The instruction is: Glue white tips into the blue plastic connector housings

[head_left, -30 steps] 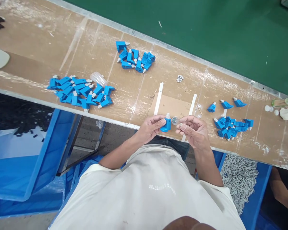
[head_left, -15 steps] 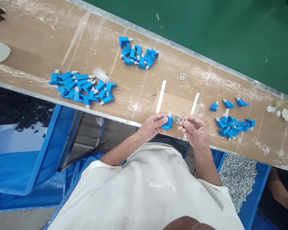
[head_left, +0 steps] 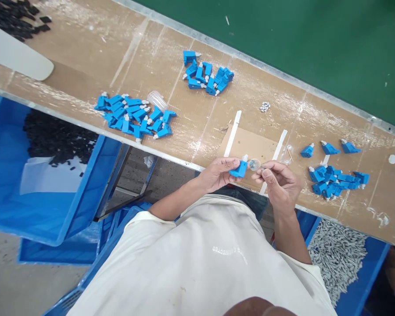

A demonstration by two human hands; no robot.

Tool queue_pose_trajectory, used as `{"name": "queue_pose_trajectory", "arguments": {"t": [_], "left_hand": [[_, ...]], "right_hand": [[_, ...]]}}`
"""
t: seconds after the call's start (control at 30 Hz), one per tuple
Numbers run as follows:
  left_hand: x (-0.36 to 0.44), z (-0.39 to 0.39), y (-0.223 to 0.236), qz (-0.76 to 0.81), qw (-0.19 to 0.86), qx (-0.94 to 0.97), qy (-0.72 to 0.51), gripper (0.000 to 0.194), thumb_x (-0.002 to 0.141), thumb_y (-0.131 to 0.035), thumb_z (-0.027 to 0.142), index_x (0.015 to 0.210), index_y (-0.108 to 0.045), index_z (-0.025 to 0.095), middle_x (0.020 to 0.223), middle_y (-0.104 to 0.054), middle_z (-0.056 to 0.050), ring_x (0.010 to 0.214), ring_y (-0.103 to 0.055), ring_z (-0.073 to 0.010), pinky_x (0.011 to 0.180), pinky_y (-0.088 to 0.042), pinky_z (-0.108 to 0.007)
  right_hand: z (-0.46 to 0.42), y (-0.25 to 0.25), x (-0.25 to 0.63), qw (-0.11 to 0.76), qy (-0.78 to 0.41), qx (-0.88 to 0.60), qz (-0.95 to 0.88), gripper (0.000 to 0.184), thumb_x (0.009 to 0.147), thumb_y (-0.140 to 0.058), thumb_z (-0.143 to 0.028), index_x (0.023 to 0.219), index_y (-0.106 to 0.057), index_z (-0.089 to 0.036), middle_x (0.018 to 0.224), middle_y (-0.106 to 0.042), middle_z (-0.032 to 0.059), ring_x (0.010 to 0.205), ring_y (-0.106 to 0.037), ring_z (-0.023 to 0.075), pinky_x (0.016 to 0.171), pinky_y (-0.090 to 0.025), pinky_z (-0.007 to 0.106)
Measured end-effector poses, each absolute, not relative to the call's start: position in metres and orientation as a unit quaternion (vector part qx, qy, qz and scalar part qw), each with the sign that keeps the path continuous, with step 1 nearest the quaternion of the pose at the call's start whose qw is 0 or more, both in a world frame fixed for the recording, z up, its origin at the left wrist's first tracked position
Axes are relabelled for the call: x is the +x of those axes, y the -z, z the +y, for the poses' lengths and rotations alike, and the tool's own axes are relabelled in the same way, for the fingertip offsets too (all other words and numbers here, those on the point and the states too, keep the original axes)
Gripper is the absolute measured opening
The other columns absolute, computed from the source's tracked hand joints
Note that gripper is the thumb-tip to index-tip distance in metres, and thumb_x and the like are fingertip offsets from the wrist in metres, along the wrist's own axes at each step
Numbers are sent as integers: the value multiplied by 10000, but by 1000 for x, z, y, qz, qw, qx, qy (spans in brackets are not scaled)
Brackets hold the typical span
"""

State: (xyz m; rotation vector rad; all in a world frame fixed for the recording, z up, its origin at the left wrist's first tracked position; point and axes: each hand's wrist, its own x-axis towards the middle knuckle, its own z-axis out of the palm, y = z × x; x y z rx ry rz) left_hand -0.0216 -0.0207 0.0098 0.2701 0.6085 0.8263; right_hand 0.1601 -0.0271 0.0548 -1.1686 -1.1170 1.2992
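Note:
My left hand (head_left: 219, 172) grips a blue plastic part (head_left: 239, 169) between thumb and fingers, its pale grey tip pointing up and away from me. Close to its right, my right hand (head_left: 279, 179) pinches a small grey piece (head_left: 262, 168), mostly hidden by the fingertips. Between the hands a small clear round cup (head_left: 254, 164) stands at the table's near edge. Under them lies a cardboard sheet (head_left: 255, 142) with white tape strips along its sides. Beyond it sits a little heap of small grey pieces (head_left: 265, 106).
Blue parts lie in a left pile (head_left: 131, 115), a far pile (head_left: 210, 79) and a right pile (head_left: 337, 181). A clear plastic cup (head_left: 157, 101) lies by the left pile. Below the table stand blue crates, one with black pieces (head_left: 59, 136), another with grey pieces (head_left: 337, 254).
The camera view has swung left, so everything appears farther right. Both hands keep their holds, and they stay at nearly the same place over the table.

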Motion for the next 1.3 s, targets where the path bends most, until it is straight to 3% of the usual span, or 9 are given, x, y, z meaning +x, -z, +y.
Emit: {"name": "queue_pose_trajectory", "arguments": {"t": [0.13,0.37,0.63,0.97,1.3], "left_hand": [[-23,-21,-13,282,869,120,-389,492,672,-936,484,879,-728,89,715,-644,-12,580,-626,-83,536,-486,-176],[-17,-22,-16,288,863,138,-391,491,688,-924,496,883,-711,99,712,-637,-3,581,-609,-81,559,-506,-187],[-12,-19,-23,327,818,222,-417,523,650,-922,566,864,-726,131,732,-660,3,621,-578,-75,575,-454,-184],[-11,-20,-18,327,783,271,-455,501,662,-909,577,839,-742,138,739,-681,-17,651,-588,-107,643,-464,-241],[-11,-20,-14,350,740,304,-486,458,704,-887,569,852,-745,159,789,-702,-26,700,-608,-119,689,-479,-249]], "right_hand": [[-27,-54,156,523,-522,-471,-482,211,869,-813,-407,879,-754,-205,680,-728,4,556,-710,142,497,-627,237],[-23,-53,160,500,-566,-493,-431,327,788,-867,-496,829,-731,-201,694,-742,7,553,-727,147,452,-583,203],[-26,-56,161,472,-581,-517,-417,372,736,-894,-523,823,-742,-194,712,-771,27,587,-755,171,491,-614,222],[-30,-58,150,465,-551,-524,-453,334,788,-851,-505,798,-723,-196,619,-612,-29,478,-542,87,393,-483,186],[-32,-57,142,478,-483,-557,-477,281,823,-826,-467,796,-730,-205,716,-641,-13,528,-579,93,458,-540,215]]}}
